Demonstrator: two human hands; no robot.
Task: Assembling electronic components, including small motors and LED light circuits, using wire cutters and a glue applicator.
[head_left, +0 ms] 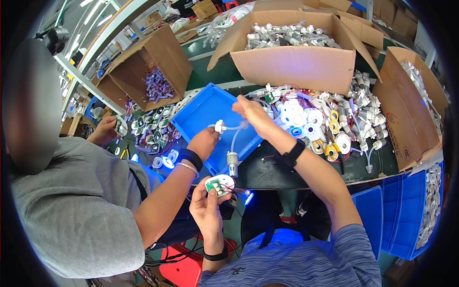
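My left hand (206,211) pinches a white oval housing (221,185) with a green circuit board (214,187) on it. Thin red and dark wires trail from its right side. Over the right edge of a blue tray (184,115), my right hand (253,115) has its fingers stretched out, with no object visible in it. Just below that hand lies clear tubing (234,138) joined to a white fitting (220,126) and a silver-and-clear cylinder (232,165). A co-worker's hand (203,143) is at the white fitting, reaching in from the left.
The co-worker's other hand (103,131) holds a similar board part. Piled parts and lit white discs (292,114) lie right of the tray, near yellow-handled scissors (333,125). Cardboard boxes (291,71) line the back; blue bins (401,220) stand at right, a red stool (181,265) below.
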